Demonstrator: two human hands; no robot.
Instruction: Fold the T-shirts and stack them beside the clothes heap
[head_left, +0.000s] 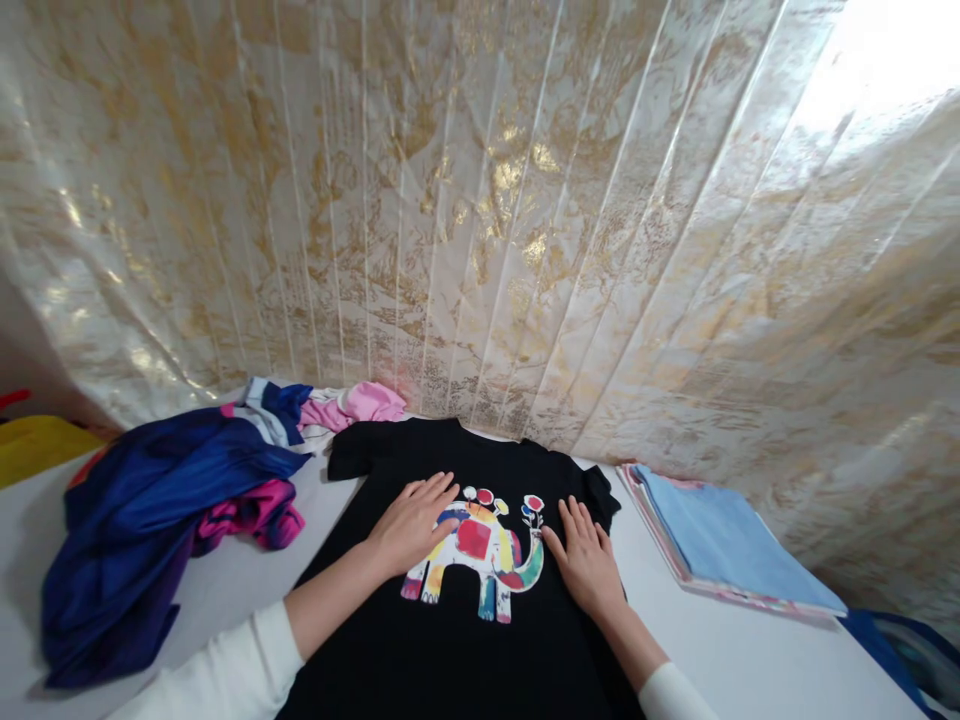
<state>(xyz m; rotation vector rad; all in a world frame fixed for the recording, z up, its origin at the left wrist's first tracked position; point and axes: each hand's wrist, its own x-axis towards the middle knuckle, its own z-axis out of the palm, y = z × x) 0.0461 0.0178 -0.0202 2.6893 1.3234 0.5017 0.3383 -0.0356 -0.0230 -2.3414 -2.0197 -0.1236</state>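
Observation:
A black T-shirt (465, 650) lies spread out with its neckline toward the curtain. On its chest is a colourful elephant print (476, 550) with small flowers. My left hand (416, 520) rests flat on the shirt, its fingertips over the left part of the print. Flat on the cloth to the right of the elephant's trunk is my right hand (585, 555), fingers spread. Neither hand grips anything. The shirt's lower end runs out of view at the bottom.
Heaped on the left of the white table (757, 660) are dark blue clothes (165, 510) with a magenta piece (259, 515). Pink clothing (367, 402) lies behind. A folded stack with light blue cloth (735, 540) sits on the right. A gold-patterned curtain (480, 220) hangs behind.

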